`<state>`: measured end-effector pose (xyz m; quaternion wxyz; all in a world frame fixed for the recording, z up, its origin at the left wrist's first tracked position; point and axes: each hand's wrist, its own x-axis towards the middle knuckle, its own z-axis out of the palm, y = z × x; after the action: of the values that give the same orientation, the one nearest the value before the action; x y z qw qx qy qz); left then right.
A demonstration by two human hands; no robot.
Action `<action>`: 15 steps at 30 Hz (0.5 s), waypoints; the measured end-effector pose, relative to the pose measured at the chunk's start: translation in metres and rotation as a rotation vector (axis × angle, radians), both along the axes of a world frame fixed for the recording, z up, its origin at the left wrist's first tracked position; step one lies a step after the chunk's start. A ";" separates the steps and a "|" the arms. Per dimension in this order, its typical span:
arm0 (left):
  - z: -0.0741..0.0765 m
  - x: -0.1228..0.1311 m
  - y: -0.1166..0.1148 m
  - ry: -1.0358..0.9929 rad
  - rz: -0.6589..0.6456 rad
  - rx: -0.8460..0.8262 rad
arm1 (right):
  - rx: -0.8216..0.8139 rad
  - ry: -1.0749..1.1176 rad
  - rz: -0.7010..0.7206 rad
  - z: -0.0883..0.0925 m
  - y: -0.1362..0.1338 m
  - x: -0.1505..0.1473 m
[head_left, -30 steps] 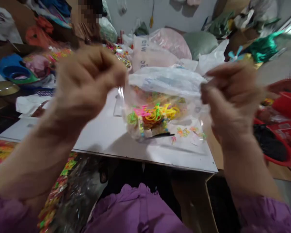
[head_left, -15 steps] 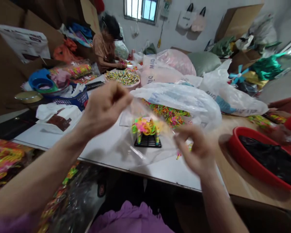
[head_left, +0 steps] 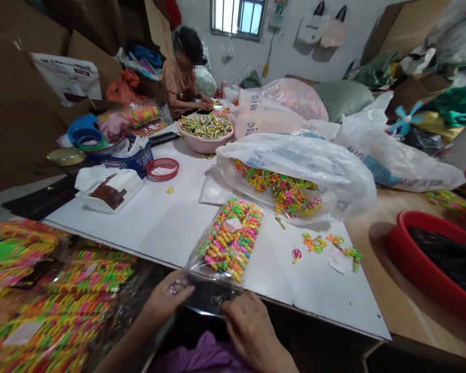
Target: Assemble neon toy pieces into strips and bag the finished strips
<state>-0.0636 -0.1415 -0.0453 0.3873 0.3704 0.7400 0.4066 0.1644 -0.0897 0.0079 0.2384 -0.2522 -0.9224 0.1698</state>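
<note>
While the bag (head_left: 232, 241) lies on the bench (head_left: 155, 223) in the head view, its clear end juts past the near edge, left hand (head_left: 170, 296) pinching one side, right hand (head_left: 249, 320) the other, loose toys (head_left: 314, 243) off right!

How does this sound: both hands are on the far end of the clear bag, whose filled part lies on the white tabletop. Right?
Not quite: the left hand and right hand are on the near end of the clear bag, as the head view shows. Its filled part does lie on the white tabletop.
</note>
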 end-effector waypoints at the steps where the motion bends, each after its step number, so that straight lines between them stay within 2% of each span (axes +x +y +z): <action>1: -0.002 0.006 0.004 -0.098 0.006 -0.020 | 0.024 -0.004 0.015 -0.002 -0.003 0.000; 4: -0.010 0.005 -0.003 -0.190 0.058 -0.067 | 0.053 0.010 0.022 -0.012 -0.010 -0.002; 7: -0.020 -0.020 -0.036 -0.099 0.094 -0.100 | 0.041 0.023 0.014 -0.018 -0.013 -0.004; 9: -0.017 -0.032 -0.060 -0.042 0.089 -0.176 | 0.037 0.040 0.048 -0.016 -0.013 -0.006; 11: -0.002 -0.026 -0.076 -0.090 0.012 -0.234 | 0.038 0.071 0.109 -0.013 -0.012 -0.009; 12: 0.010 -0.014 -0.079 -0.164 -0.056 -0.233 | 0.042 0.091 0.143 -0.012 -0.013 -0.010; 14: 0.037 0.022 -0.069 -0.409 -0.201 -0.082 | 0.064 0.145 0.187 -0.013 -0.014 -0.011; 15: 0.050 0.042 -0.056 -0.550 -0.224 -0.010 | 0.083 0.175 0.193 -0.015 -0.014 -0.011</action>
<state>-0.0212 -0.1975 0.0048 0.6176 0.3236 0.5637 0.4429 0.1533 -0.1033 -0.0070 0.3109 -0.1365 -0.9242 0.1749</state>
